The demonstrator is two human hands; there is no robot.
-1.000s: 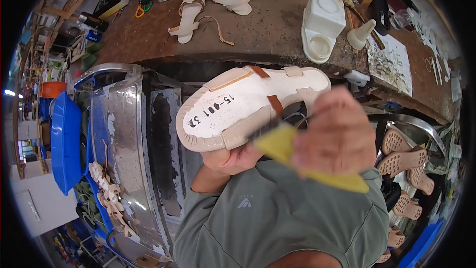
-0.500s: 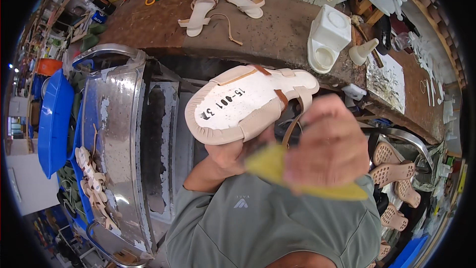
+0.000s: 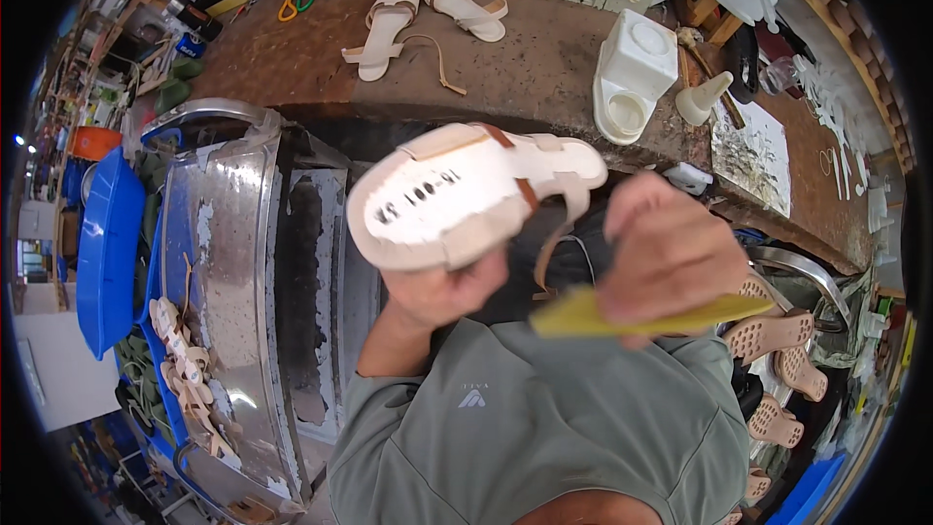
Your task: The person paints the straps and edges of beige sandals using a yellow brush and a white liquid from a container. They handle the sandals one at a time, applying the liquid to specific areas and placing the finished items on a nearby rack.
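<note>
A beige sandal upper is held bottom-up in front of my chest, its white insole board with dark markings facing up. My left hand grips it from beneath, at the toe end; part of those fingers is hidden under it. From its heel side a loose ankle strap dangles. To the right of the heel, apart from it, my right hand is closed round a flat, pointed yellow strip. Motion blurs this hand and the strip, so its exact kind is unclear.
Ahead runs a brown workbench with a pair of beige sandals, a white double-cup container and a white cone nozzle. A metal cart and blue tray stand left. Several tan soles hang right.
My right hand has swung right and slightly up with the yellow strip, away from the sandal upper. The left hand has shifted the upper slightly left.
</note>
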